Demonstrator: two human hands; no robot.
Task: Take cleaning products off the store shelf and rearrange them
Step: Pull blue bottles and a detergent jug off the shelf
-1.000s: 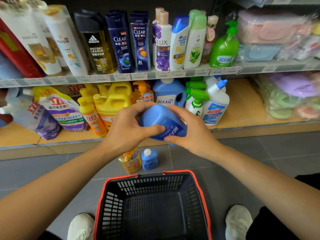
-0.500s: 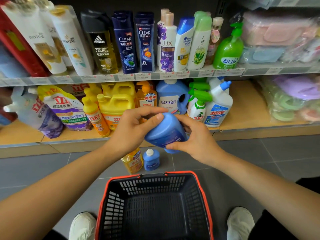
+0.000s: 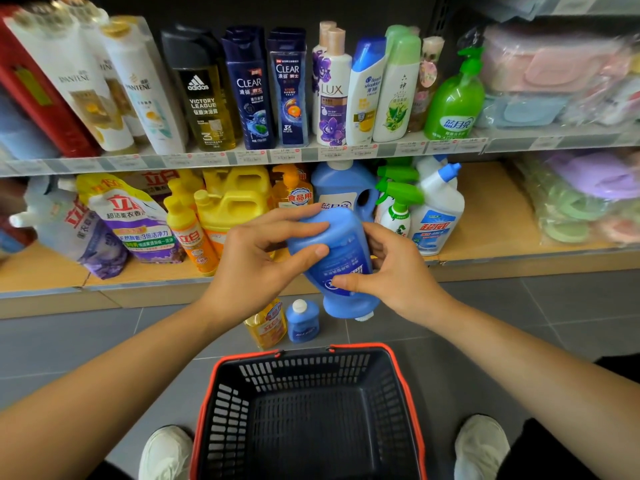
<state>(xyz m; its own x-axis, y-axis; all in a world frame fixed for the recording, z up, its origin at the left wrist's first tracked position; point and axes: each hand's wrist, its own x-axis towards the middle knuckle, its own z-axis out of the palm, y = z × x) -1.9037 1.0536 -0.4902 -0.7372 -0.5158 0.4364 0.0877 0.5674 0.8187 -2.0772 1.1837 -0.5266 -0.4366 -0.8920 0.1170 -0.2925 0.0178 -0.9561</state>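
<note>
Head view: a blue detergent bottle (image 3: pixel 332 261) sits at the centre of the frame, held upside down in the air with its white cap pointing down toward the floor and its label facing the camera. The left hand (image 3: pixel 256 268) wraps the bottle's upper left side, fingers curled over the base end and thumb pressed on the front. The right hand (image 3: pixel 391 271) grips its right side, thumb on the label and fingers curled behind.

Just below the bottle, on the grey floor, stand a small blue bottle (image 3: pixel 302 322) and, touching it on the left, an orange bottle (image 3: pixel 266 325).

At lower centre is a black basket with a red rim (image 3: pixel 405 382), between two white shoes.

Behind the hands, the lower shelf (image 3: pixel 485 244) carries yellow jugs, a large blue jug and spray bottles; the upper shelf across the top of the frame holds shampoo bottles and a green pump bottle (image 3: pixel 453 102).
</note>
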